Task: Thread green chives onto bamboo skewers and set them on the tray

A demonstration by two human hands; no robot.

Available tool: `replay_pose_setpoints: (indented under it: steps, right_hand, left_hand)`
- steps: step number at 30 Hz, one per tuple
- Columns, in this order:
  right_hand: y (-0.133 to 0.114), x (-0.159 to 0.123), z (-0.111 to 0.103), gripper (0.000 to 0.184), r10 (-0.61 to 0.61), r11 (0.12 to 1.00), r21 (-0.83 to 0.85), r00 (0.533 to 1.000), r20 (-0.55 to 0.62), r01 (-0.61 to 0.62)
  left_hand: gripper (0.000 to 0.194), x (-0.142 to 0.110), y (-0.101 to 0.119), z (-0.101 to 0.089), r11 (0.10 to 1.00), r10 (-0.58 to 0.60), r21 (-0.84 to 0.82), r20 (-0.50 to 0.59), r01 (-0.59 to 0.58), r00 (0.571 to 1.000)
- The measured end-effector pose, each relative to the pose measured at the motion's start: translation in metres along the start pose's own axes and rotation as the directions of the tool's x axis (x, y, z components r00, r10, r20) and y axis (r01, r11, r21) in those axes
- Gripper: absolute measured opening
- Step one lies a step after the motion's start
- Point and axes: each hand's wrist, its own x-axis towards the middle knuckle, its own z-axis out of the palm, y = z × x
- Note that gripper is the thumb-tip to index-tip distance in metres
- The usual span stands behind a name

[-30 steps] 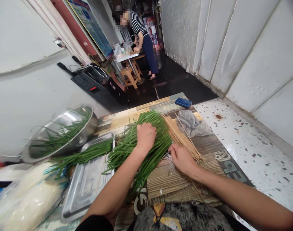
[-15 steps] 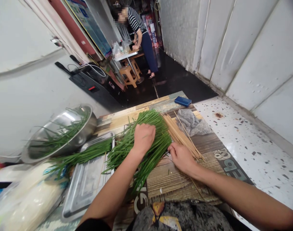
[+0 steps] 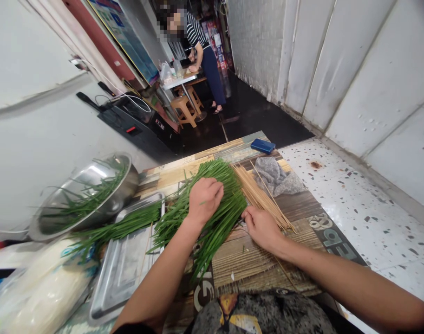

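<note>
A flat row of green chives [image 3: 218,218] lies across the patterned mat in front of me. My left hand [image 3: 203,199] rests on top of the chives with its fingers curled, pressing them down. My right hand [image 3: 262,227] sits at the right edge of the chives, fingers pinched on a thin bamboo skewer that runs into the row. A pile of bamboo skewers [image 3: 258,195] lies just beyond my right hand.
A steel tray [image 3: 124,269] with more chives sits at left, a steel bowl [image 3: 82,199] of chives behind it. A grey cloth [image 3: 276,178] and a blue case [image 3: 263,146] lie at the far end. A person stands at a distant table [image 3: 179,82].
My left hand has shifted slightly left on the chives. My right hand stays at the chives' edge. The view has drifted a little.
</note>
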Motion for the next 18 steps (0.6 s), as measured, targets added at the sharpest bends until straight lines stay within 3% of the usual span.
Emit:
replay_pose_setpoints:
  steps: [2, 7, 11, 15, 18]
  right_hand:
    - [-0.0006, -0.0004, -0.0009, 0.026, 0.0, 1.0, 0.008, 1.0, 0.001, 0.0]
    - [-0.0019, -0.0008, -0.0019, 0.026, -0.005, 1.0, 0.028, 1.0, 0.003, 0.005]
    - [-0.0015, -0.001, -0.0009, 0.026, -0.013, 0.999, 0.038, 1.0, -0.007, 0.013]
    - [-0.0016, -0.0016, -0.0008, 0.026, -0.022, 0.999, 0.033, 1.0, -0.01, 0.023]
    - [-0.0018, -0.0017, -0.0012, 0.026, -0.024, 0.999, 0.025, 1.0, -0.009, 0.024]
  left_hand:
    - [0.016, -0.0006, 0.0013, 0.0003, 0.996, -0.039, -0.078, 0.004, 0.039, 0.999]
    - [0.014, -0.0043, 0.0039, 0.0024, 0.923, -0.263, -0.249, 0.148, 0.294, 0.953]
    - [0.01, -0.0042, 0.002, 0.003, 0.86, -0.298, -0.361, 0.219, 0.361, 0.929]
    - [0.021, -0.0018, 0.0019, 0.002, 0.785, -0.373, -0.401, 0.302, 0.472, 0.877]
    - [0.017, -0.0005, 0.004, 0.002, 0.743, -0.428, -0.399, 0.335, 0.538, 0.84]
